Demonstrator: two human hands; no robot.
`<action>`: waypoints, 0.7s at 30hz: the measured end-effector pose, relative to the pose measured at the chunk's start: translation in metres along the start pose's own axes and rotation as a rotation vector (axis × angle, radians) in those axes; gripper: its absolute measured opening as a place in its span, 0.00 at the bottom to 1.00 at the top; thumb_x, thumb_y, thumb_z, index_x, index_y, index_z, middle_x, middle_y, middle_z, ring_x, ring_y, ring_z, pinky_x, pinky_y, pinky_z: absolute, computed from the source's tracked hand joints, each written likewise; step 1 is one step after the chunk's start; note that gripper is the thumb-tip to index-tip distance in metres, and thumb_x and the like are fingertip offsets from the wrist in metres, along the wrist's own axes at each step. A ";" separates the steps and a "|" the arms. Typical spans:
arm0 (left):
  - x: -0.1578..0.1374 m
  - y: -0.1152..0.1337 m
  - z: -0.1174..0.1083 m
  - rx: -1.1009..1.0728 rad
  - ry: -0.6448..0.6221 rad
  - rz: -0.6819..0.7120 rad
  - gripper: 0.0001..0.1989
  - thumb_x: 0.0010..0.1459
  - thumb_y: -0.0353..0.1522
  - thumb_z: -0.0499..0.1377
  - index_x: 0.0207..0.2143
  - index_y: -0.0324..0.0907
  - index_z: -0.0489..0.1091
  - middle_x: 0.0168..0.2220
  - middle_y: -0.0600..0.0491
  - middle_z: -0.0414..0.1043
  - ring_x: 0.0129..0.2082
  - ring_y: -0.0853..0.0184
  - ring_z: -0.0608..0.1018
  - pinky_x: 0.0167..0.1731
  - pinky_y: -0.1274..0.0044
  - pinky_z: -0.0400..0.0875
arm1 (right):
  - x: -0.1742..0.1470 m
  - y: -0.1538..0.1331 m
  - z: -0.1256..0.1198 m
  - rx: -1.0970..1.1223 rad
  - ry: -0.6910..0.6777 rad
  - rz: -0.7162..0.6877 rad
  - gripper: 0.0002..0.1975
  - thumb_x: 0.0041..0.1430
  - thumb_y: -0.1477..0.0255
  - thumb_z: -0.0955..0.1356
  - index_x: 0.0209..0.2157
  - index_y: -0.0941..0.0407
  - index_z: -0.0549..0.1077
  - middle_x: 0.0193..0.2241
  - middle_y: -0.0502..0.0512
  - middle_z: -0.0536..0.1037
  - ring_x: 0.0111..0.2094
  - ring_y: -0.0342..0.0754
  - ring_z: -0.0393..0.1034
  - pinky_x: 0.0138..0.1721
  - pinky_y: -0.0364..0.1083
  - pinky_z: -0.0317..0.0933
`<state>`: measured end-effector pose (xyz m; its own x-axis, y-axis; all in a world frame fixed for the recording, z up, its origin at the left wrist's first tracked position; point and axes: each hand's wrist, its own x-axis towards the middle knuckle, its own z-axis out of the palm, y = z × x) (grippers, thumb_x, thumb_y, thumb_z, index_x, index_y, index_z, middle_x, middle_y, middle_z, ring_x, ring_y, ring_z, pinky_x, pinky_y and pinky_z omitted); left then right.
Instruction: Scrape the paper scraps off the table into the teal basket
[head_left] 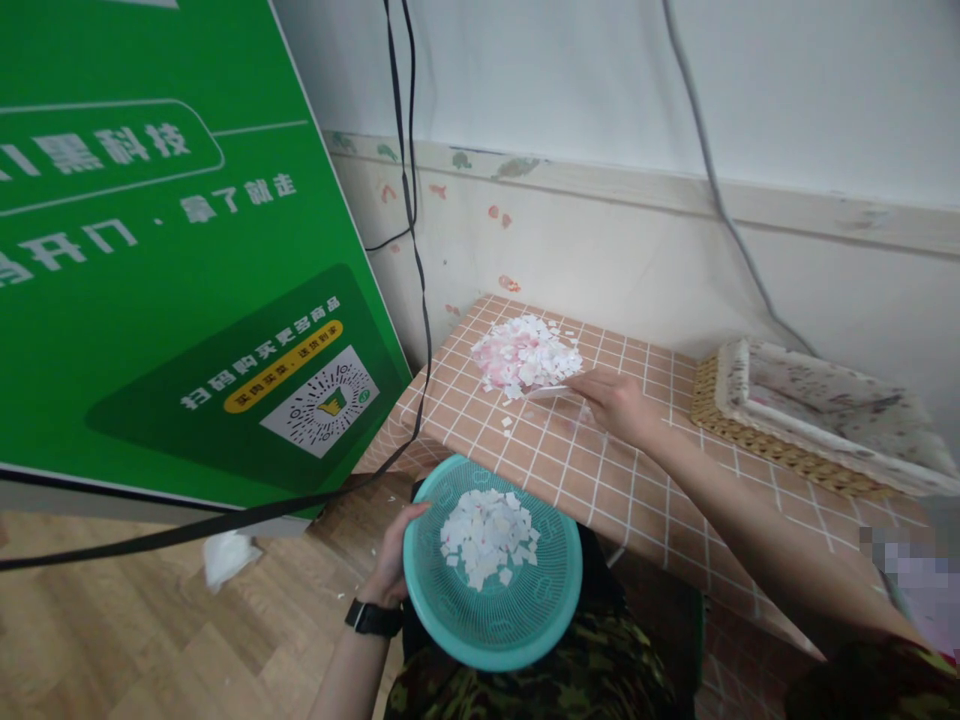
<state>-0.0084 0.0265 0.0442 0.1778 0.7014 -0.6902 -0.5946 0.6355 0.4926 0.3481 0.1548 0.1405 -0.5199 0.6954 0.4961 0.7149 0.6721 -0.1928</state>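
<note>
My left hand (396, 552) grips the left rim of a round teal plastic colander (491, 650), held at my lap just below the table edge. A heap of small white paper squares (489, 535) lies in the colander. Over the table, my right hand (611, 400) pinches a thin, flat white piece (549, 391) that looks like card. Its edge is against the near side of a pile of white and pinkish paper bits (525, 352) on the tabletop. A few loose squares (507, 425) lie between the pile and the table edge.
A brown table with a white grid pattern (615, 480) stands against the wall. On its right side sits a lined wicker basket (825, 430). A large green panel (150, 330) rises on the left, with a black cable (424, 300) hanging before it. White crumpled stuff (227, 557) lies on the floor.
</note>
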 end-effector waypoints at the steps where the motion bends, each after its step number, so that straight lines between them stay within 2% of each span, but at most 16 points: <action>1: 0.000 0.000 0.000 -0.001 -0.013 -0.016 0.09 0.52 0.32 0.60 0.30 0.34 0.75 0.24 0.47 0.79 0.22 0.64 0.78 0.27 0.74 0.73 | 0.000 0.000 0.001 -0.009 0.004 -0.004 0.15 0.61 0.75 0.60 0.45 0.56 0.74 0.39 0.59 0.78 0.42 0.50 0.71 0.42 0.50 0.67; 4: 0.000 0.000 0.000 -0.016 -0.035 -0.021 0.09 0.51 0.33 0.60 0.30 0.34 0.75 0.25 0.47 0.79 0.23 0.63 0.78 0.28 0.73 0.73 | 0.004 -0.004 -0.003 -0.041 -0.001 -0.010 0.15 0.60 0.77 0.60 0.44 0.57 0.75 0.39 0.59 0.78 0.43 0.51 0.72 0.41 0.50 0.67; 9: -0.001 0.001 0.002 -0.027 -0.015 -0.010 0.07 0.51 0.31 0.61 0.28 0.35 0.75 0.23 0.49 0.79 0.22 0.65 0.77 0.26 0.75 0.73 | 0.022 -0.015 -0.019 -0.091 -0.102 0.009 0.18 0.58 0.81 0.59 0.44 0.57 0.75 0.39 0.59 0.78 0.41 0.50 0.72 0.40 0.49 0.66; 16: -0.004 0.001 0.007 -0.027 -0.036 -0.024 0.08 0.51 0.32 0.60 0.28 0.35 0.75 0.24 0.48 0.79 0.22 0.64 0.78 0.26 0.74 0.73 | 0.047 -0.026 -0.009 -0.114 -0.225 -0.083 0.21 0.55 0.84 0.59 0.47 0.55 0.73 0.41 0.56 0.77 0.42 0.48 0.70 0.42 0.48 0.63; 21: -0.005 0.001 0.008 -0.016 -0.010 -0.014 0.07 0.50 0.31 0.61 0.27 0.35 0.75 0.22 0.49 0.78 0.21 0.65 0.77 0.25 0.75 0.72 | 0.057 -0.022 -0.015 -0.056 -0.293 -0.074 0.19 0.54 0.82 0.61 0.43 0.52 0.75 0.35 0.53 0.78 0.40 0.48 0.70 0.39 0.47 0.62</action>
<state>-0.0038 0.0259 0.0525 0.1937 0.6959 -0.6916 -0.6045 0.6399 0.4745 0.3098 0.1764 0.1860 -0.6782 0.6947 0.2399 0.6908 0.7139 -0.1144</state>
